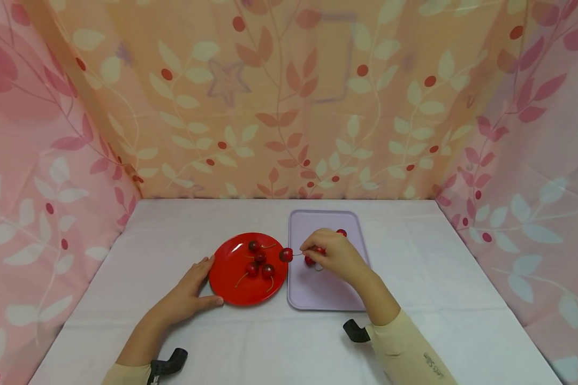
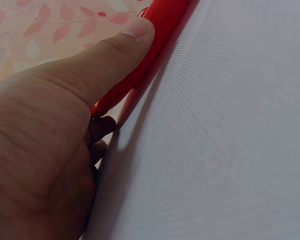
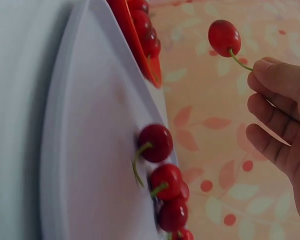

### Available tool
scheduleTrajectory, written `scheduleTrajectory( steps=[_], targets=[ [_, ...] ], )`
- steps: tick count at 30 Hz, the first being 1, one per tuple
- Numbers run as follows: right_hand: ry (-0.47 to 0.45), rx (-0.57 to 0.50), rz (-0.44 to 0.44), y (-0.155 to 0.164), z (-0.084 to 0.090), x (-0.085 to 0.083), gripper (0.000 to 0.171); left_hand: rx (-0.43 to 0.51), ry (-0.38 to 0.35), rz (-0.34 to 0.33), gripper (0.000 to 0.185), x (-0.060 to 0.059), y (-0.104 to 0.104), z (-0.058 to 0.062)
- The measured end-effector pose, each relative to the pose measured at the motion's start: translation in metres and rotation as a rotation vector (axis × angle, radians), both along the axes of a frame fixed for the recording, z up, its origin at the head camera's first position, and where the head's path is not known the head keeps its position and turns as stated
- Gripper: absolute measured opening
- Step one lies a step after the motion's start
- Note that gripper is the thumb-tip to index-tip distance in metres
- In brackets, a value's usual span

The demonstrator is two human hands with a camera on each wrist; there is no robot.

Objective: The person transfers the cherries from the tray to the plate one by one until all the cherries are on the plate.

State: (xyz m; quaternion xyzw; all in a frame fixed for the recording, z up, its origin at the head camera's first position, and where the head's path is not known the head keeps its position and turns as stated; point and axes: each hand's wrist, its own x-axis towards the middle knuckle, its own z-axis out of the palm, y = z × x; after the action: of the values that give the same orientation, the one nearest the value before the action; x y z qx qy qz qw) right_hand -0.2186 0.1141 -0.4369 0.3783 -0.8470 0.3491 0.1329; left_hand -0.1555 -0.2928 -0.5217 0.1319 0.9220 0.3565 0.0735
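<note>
My right hand (image 1: 334, 254) pinches the thin stem of a red cherry (image 1: 286, 255) between thumb and fingertips. In the right wrist view that cherry (image 3: 224, 38) hangs off its green stem, clear of the tray. In the head view it appears at the right rim of a red plate (image 1: 241, 294). Several stemmed cherries (image 1: 267, 270) lie on this plate. My left hand (image 1: 188, 291) touches the plate's left rim, thumb and fingers spread apart along it. Beneath my right hand is a lilac tray (image 1: 322, 294) with more cherries (image 3: 155, 143), partly hidden by the hand in the head view.
A white cloth (image 1: 250, 342) covers the table under plate and tray. Leaf-patterned curtains (image 1: 279, 107) rise behind the table and along both sides. The plate's right rim stands close against the tray's left edge.
</note>
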Motion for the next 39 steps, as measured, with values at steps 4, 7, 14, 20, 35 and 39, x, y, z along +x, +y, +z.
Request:
scheduleTrajectory(
  steps=[4, 7, 14, 20, 35, 39],
  targets=[
    [0.03, -0.009, 0.056, -0.018, -0.005, 0.001, 0.014, 0.004, -0.001, 0.002, 0.114, -0.001, 0.001, 0.001],
    [0.038, 0.019, 0.082, -0.031, -0.008, 0.003, 0.012, 0.001, -0.005, 0.005, 0.114, -0.001, 0.001, 0.002],
    [-0.041, 0.118, 0.095, -0.053, -0.016, 0.009, 0.011, -0.005, -0.009, 0.01, 0.114, -0.001, 0.001, 0.001],
    [-0.08, 0.132, 0.093, -0.063, -0.024, 0.016, 0.01, -0.008, -0.022, 0.017, 0.114, -0.002, 0.002, 0.001],
    [-0.141, 0.205, 0.055, -0.072, -0.04, 0.019, 0.01, -0.009, -0.006, 0.008, 0.114, -0.002, 0.003, 0.0],
    [-0.141, 0.199, 0.061, -0.073, -0.041, 0.019, 0.01, -0.019, -0.01, 0.014, 0.114, -0.002, 0.002, 0.0]
  ],
)
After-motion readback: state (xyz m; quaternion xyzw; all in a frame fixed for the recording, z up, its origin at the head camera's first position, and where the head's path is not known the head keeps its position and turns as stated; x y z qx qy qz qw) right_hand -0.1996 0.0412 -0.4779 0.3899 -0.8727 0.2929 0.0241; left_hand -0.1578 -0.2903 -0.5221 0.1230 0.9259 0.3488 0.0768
